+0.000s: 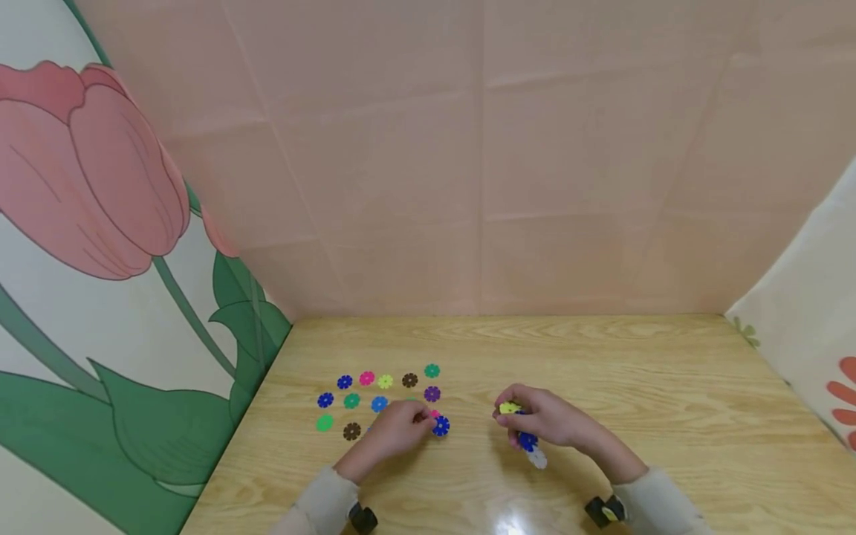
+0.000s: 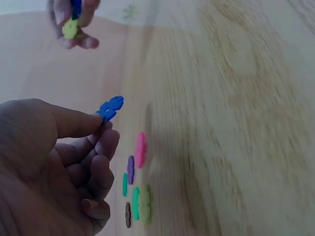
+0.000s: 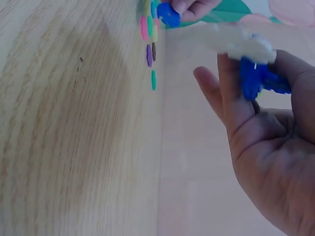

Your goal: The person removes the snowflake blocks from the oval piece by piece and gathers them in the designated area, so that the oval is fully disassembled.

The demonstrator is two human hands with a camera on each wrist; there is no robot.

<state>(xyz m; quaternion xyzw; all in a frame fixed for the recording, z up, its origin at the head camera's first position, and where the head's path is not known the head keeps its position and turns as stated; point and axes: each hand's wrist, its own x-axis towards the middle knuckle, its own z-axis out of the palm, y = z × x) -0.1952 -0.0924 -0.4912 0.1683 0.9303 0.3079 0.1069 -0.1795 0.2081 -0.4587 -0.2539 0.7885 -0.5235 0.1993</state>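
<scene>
My left hand point(image 1: 400, 429) pinches a blue notched disc, a snowflake-shaped plastic piece point(image 1: 441, 426), between thumb and forefinger above the table. In the left wrist view the blue disc point(image 2: 111, 106) sticks out past the fingertips. To the right, my right hand point(image 1: 545, 417) grips a cluster of joined discs: a yellow one point(image 1: 510, 408), a blue one point(image 1: 528, 441) and a white one point(image 1: 538, 458). In the right wrist view the white disc point(image 3: 241, 44) stands out over the blue part point(image 3: 258, 81), and the palm hides some of the cluster. The two hands are apart.
Several loose discs lie in rough rows left of centre, among them a pink one point(image 1: 366, 378), a brown one point(image 1: 351, 431), a purple one point(image 1: 432, 394) and a green one point(image 1: 325, 423). The left hand covers some. A pink cloth point(image 1: 481, 186) hangs behind the wooden table point(image 1: 669, 386).
</scene>
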